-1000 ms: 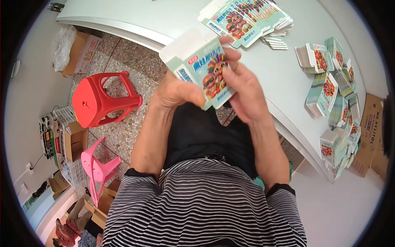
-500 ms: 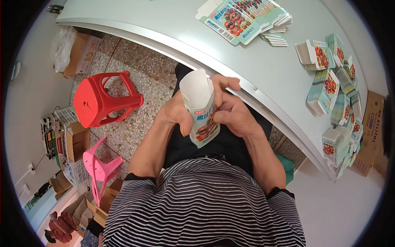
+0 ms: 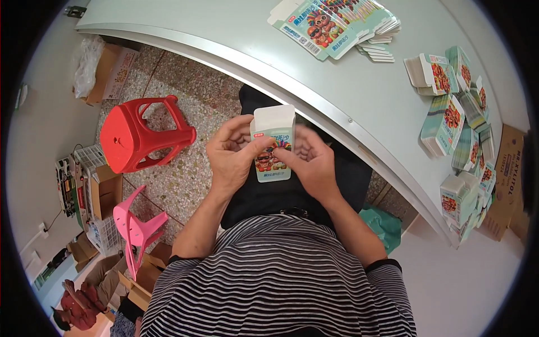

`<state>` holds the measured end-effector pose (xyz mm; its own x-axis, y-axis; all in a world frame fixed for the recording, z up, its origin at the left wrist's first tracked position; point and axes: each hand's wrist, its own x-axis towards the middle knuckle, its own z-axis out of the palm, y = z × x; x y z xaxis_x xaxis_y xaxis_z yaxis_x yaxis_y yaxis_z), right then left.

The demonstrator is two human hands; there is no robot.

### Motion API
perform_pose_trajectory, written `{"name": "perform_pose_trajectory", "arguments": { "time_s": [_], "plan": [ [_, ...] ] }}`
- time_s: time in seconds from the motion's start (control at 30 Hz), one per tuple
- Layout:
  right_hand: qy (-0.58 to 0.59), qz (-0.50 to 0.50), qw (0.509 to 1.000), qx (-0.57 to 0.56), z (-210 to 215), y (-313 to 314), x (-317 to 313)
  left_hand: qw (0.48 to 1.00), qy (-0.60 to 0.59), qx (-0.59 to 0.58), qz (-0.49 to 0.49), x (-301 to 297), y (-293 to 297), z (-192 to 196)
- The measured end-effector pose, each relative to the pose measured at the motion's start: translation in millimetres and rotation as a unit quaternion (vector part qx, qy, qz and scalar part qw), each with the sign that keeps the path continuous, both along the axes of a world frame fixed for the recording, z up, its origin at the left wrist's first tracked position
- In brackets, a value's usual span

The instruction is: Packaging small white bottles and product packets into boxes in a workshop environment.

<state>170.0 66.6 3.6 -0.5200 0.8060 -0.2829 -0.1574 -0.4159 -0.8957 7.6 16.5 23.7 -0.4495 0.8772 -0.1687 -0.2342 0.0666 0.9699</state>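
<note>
My left hand [image 3: 231,160] grasps a pale-green printed cardboard carton [image 3: 274,173], thumb across its front — evidently to steady it, white flap [image 3: 275,117] outward — while my right hand [image 3: 312,164] rests its thumb there, blurred fingers' hold indeterminable, flattened pale-green cartons [image 3: 331,31] fanned beyond my grip.

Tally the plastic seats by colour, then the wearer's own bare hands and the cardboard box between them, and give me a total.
Red plastic stool: 1
Pink plastic seat: 1
Bare left hand and bare right hand: 2
Pale green printed cardboard box: 1
Total: 5
</note>
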Motion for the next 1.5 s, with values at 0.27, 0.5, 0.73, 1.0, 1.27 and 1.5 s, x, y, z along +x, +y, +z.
{"name": "perform_pose_trajectory", "arguments": {
  "time_s": [0.27, 0.5, 0.73, 1.0, 1.27, 1.5],
  "plan": [
    [-0.041, 0.039, 0.979, 0.195, -17.4, 1.9, 11.6, 0.999, 0.020, 0.018, 0.040, 10.4, -26.6, -23.9],
    [0.034, 0.120, 0.990, 0.061, -41.7, -16.9, 32.6, 0.984, 0.132, -0.035, -0.118, 2.3, -50.3, -37.4],
    [0.102, 0.030, 0.994, -0.001, -26.7, -25.4, 22.2, 0.983, 0.111, -0.049, -0.140, 0.9, -51.7, -23.0],
    [0.013, 0.115, 0.991, 0.067, -35.5, -15.4, 34.8, 0.971, 0.165, -0.014, -0.175, -9.2, -49.9, -23.1],
    [0.004, 0.117, 0.992, -0.040, -6.6, -7.6, 25.4, 0.969, 0.047, -0.167, -0.174, -10.2, -46.5, 4.2],
    [-0.001, 0.146, 0.977, 0.157, -13.4, -5.9, 33.1, 0.962, 0.082, -0.107, -0.236, -19.4, -47.5, 1.0]
  ]
}}
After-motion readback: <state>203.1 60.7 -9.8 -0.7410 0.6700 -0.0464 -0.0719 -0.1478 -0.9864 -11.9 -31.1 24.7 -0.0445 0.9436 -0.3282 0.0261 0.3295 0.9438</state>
